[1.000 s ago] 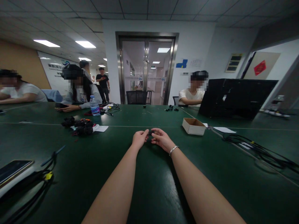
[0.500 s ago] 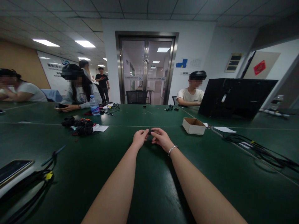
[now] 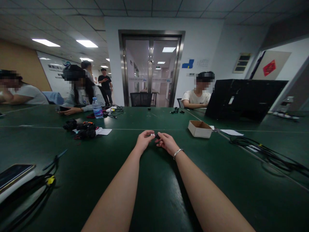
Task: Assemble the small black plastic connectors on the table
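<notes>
Over the middle of the green table (image 3: 96, 180), my two hands meet close together. Between thumb and fingers, my right hand (image 3: 168, 143) pinches a small black piece (image 3: 157, 136); its exact kind is too small to make out. A small silvery piece (image 3: 152, 134) shows at the fingertips of my left hand (image 3: 144, 141), which are closed in a pinch just left of the black piece. I cannot tell whether the two pieces are joined. A silver bracelet (image 3: 178, 153) circles my right wrist.
An open cardboard box (image 3: 200, 132) stands to the right, before a black monitor (image 3: 246, 100). Black cables (image 3: 270, 158) lie farther right. At left are a phone (image 3: 15, 175), bundled black gear (image 3: 83, 129) and a water bottle (image 3: 97, 109). Several small black pieces (image 3: 176, 110) lie beyond; people sit across.
My fingertips have drawn slightly apart. The black piece now sits at my right fingertips, and a silvery piece has come into sight at my left fingertips.
</notes>
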Demonstrator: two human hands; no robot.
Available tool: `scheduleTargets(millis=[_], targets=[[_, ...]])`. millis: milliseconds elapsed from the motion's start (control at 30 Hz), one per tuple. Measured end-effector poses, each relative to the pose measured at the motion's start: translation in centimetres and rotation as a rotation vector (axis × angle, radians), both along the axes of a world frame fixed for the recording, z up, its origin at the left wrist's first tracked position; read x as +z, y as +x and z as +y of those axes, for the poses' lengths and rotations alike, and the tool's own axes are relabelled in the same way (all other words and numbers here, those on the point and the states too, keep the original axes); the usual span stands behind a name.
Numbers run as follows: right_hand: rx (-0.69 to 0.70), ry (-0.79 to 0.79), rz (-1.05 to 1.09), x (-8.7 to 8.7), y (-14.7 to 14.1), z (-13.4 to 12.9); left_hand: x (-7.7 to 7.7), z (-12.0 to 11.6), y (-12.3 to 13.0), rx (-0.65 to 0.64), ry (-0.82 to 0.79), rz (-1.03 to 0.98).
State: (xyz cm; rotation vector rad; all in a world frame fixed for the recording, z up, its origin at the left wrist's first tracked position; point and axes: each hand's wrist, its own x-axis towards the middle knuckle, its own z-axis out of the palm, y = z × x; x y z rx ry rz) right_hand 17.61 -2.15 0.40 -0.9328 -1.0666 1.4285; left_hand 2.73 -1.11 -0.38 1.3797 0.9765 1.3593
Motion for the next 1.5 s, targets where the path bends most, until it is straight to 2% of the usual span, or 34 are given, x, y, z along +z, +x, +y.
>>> scheduleTargets(millis=[167,400,900,1100,1367,1500], targets=[[0.011,0.008,-0.001,-0.12,0.02,0.1,-0.04,-0.02,0.14,-0.003,-0.02,-0.05],[0.022,0.014,0.012,-0.35,0.15,0.14,-0.22,0.23,0.39,0.036,-0.06,0.01],[0.104,0.096,0.046,-0.43,0.49,0.08,-0.26,0.39,0.15,0.1,-0.084,0.293],[0.076,0.016,0.024,-0.29,0.32,0.21,-0.2,0.26,0.14,0.045,-0.038,0.196],[0.062,-0.006,0.029,-0.07,0.29,0.06,-0.39,0.23,-0.01,-0.044,0.018,0.039],[0.059,-0.004,0.018,0.12,0.23,-0.11,0.02,-0.07,0.04,-0.058,-0.019,0.007]])
